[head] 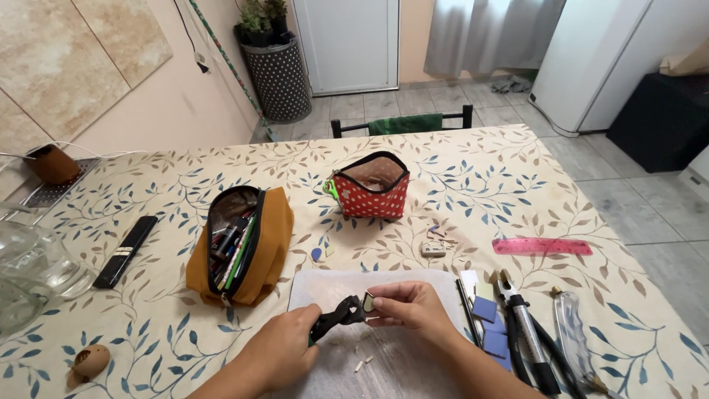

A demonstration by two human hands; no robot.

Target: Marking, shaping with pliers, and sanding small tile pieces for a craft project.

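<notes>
My left hand [284,351] grips the handles of black nippers [338,315], whose jaws point right and close on a small pale tile piece [368,302]. My right hand [413,307] pinches that same piece from the right with fingertips. Both hands hover over a white mat [384,366] at the table's near edge, where a few small chips [362,363] lie.
An open mustard pencil case [269,247] with pens lies at left, a red dotted pouch [371,193] behind. Right of the mat lie blue tile squares [490,325], black-handled pliers [526,329], a clear-handled tool [573,336] and a pink ruler [541,246]. A remote [127,250] lies at far left.
</notes>
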